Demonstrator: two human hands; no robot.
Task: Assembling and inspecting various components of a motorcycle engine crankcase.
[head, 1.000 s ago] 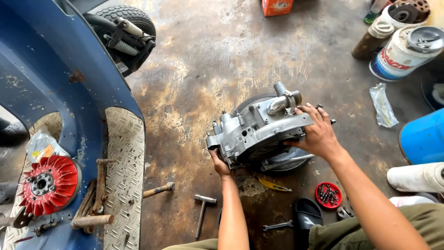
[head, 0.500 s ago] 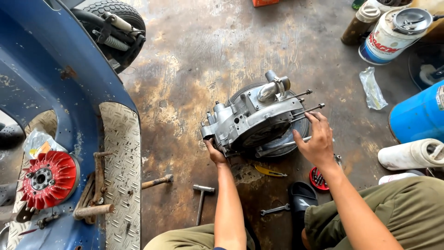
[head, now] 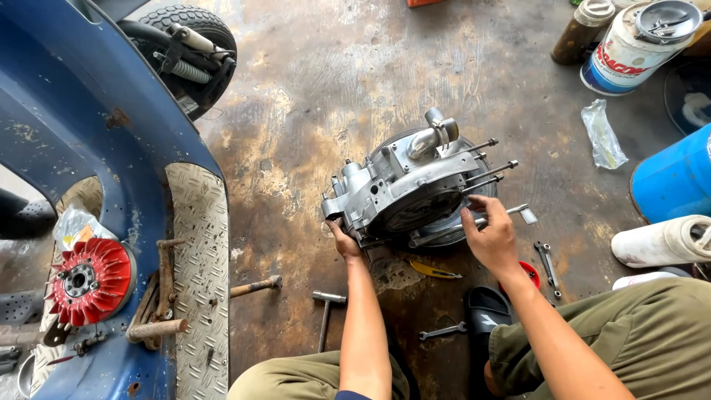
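— Where is the engine case (head: 404,189) lying?

— It is sitting on the stained concrete floor (head: 311,111), straight ahead of the person's knees, its long axis running from lower left up to upper right, studs (head: 492,172) pointing right.

— Which hand is closer?

— Both are touching it. The left hand (head: 345,241) is gripping the lower-left corner, fingers curled under the edge. The right hand (head: 489,233) is closing around a metal tool (head: 511,213) at the lower-right rim.

— How is it looking?

— Dull silver, ribbed, with a curved pipe stub on top. A hammer (head: 326,315) and a wrench (head: 442,332) are lying nearby; a blue scooter body (head: 81,126) is standing to the left.
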